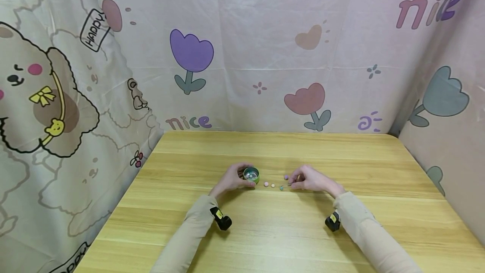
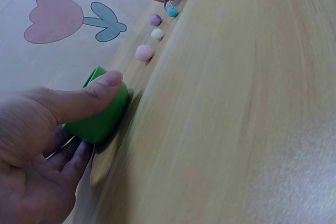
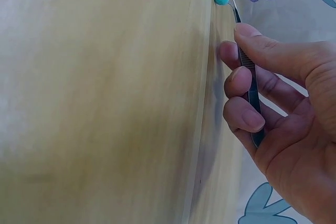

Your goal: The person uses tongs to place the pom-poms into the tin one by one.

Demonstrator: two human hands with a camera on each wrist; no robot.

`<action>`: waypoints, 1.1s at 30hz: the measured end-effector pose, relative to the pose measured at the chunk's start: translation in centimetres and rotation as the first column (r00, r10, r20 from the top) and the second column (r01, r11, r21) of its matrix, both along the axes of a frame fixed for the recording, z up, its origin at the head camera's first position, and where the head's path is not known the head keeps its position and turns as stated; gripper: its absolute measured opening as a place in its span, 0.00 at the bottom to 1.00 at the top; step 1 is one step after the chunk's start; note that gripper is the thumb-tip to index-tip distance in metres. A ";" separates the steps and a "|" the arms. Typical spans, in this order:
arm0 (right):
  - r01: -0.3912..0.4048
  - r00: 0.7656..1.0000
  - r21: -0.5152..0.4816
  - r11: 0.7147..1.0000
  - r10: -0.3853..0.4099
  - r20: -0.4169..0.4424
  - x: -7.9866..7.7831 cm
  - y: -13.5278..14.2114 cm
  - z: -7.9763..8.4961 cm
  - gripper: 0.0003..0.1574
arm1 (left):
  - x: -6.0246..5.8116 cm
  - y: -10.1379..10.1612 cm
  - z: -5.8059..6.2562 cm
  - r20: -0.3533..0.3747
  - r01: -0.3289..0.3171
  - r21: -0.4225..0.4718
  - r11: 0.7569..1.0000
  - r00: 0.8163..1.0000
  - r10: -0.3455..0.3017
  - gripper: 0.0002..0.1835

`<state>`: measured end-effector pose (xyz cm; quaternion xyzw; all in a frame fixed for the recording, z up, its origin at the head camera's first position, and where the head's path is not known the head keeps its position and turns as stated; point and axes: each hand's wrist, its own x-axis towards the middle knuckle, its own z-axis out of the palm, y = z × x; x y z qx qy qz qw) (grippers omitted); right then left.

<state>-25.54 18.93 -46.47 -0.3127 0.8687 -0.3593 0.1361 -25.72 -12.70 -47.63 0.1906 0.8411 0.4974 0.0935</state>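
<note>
My left hand [image 1: 234, 177] grips a small green cup [image 2: 107, 116], thumb on the near side and fingers round the far side. The head view looks into its mouth, where a few small pale things lie. My right hand [image 1: 311, 179] pinches a pair of dark metal tweezers [image 3: 253, 97] between thumb and fingers. The bent tips are parted right at a teal ball [image 2: 172, 11] on the table. A pink ball [image 2: 144, 53], a cream ball [image 2: 157, 34] and a purple ball [image 2: 155, 20] lie between the cup and the tweezers.
The wooden table [image 1: 265, 235] reaches back to a patterned cloth [image 1: 257, 33] that hangs behind it and along both sides. A black wrist camera [image 1: 221, 219] is strapped to the left sleeve, and another black camera [image 1: 333, 221] to the right.
</note>
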 end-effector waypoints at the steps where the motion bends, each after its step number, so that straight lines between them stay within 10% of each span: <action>1: 0.000 1.000 0.001 1.000 0.000 0.001 0.0 0.0 0.0 0.02 | 0.0 0.0 0.0 0.000 0.002 0.001 1.000 1.000 -0.002 0.35; 33: 0.032 0.999 0.017 0.999 -0.032 0.022 0.2 -0.3 0.4 0.03 | 0.0 -0.1 0.0 -0.010 0.007 -0.002 1.000 1.000 -0.007 0.35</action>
